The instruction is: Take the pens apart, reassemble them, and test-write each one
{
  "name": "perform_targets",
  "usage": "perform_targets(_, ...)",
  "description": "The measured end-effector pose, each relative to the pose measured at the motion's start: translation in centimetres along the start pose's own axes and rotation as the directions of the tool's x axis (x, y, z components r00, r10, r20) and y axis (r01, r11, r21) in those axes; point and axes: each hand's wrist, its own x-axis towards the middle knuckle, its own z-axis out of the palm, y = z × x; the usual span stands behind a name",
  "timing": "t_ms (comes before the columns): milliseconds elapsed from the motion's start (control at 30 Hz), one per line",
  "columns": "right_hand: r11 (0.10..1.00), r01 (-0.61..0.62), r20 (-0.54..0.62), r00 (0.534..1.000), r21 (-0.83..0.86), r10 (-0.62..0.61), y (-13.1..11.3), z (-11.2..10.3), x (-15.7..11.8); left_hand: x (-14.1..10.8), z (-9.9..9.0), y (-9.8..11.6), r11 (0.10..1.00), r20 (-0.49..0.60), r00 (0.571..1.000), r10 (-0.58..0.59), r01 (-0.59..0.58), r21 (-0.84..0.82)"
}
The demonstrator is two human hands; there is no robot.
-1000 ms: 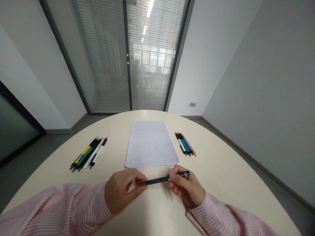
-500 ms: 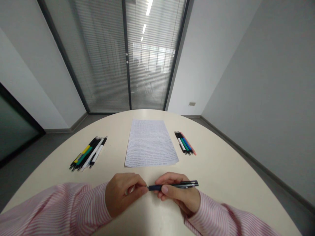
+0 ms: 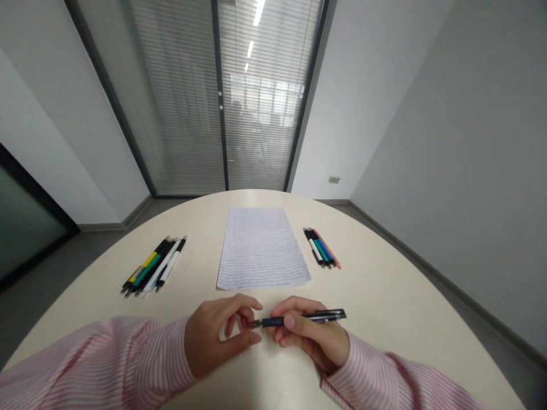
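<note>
A dark pen [image 3: 273, 322] with a metal tip lies almost level in my right hand [image 3: 314, 333], its tip pointing left. Thumb and fingers of that hand are closed around the barrel, and the black clip end sticks out to the right. My left hand [image 3: 220, 333] is beside the tip, thumb and index finger spread apart around it. Whether a curled finger of the left hand touches the tip, I cannot tell. Beyond both hands, a sheet of paper [image 3: 262, 247] covered in lines of handwriting lies flat.
The round pale table [image 3: 367, 273] carries a bundle of several pens [image 3: 156, 267] on the left, yellow, green, black and white. A smaller row of pens [image 3: 321, 249] sits right of the paper. Behind the table stands a glass partition with blinds [image 3: 256, 142].
My left thumb and index finger have parted from their pinch at the pen's tip, and the metal tip now shows. The pen has shifted slightly right in my right hand.
</note>
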Motion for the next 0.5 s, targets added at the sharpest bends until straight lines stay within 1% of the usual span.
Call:
perform_targets(100,1.000,-0.002,0.002,1.000,0.004,0.002,0.07,-0.15,0.07,-0.02,-0.01,0.10,1.000,-0.041,0.999,0.006,-0.004,0.030)
perform_targets(267,0.997,-0.007,0.015,1.000,0.079,0.006,-0.08,-0.22,-0.03,0.14,-0.19,0.26,0.998,-0.023,1.000,0.007,-0.006,0.058)
perform_targets(400,0.989,-0.002,0.102,0.995,0.146,-0.013,-0.28,-0.11,-0.16,0.15,-0.19,0.19,0.999,-0.004,1.000,-0.003,0.003,0.035)
perform_targets(500,0.983,-0.011,0.157,0.987,0.181,-0.018,-0.49,0.14,-0.32,0.11,-0.13,0.12,1.000,-0.012,1.000,0.001,-0.001,0.007)
